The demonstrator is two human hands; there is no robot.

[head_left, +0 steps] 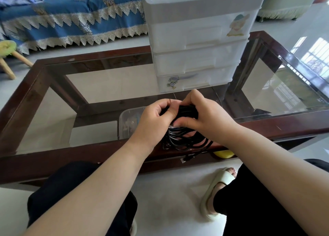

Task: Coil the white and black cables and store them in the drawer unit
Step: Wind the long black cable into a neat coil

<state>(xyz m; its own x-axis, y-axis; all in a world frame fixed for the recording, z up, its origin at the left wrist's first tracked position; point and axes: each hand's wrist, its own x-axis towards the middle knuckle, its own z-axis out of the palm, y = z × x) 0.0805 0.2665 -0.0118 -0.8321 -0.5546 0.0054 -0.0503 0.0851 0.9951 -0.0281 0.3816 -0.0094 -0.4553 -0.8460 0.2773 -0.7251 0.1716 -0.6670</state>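
Note:
A coiled black cable (183, 138) hangs in loops over the near edge of the glass table. My left hand (154, 121) grips the top of the coil from the left. My right hand (204, 116) pinches the same bundle from the right, thumb underneath. A thin dark wire end sticks up between the two hands. The cable's plug (188, 158) dangles below the table edge. The white plastic drawer unit (195, 40) stands just behind my hands, all its front drawers closed, with open compartments on top. No white cable is visible.
The glass-topped table with a dark wooden frame (53, 157) spans the view. A clear plastic box (128, 121) lies under the glass left of my hands. A yellow object (223, 154) peeks out under the near edge. A small stool (8, 57) and a blue-covered sofa (71, 13) stand behind.

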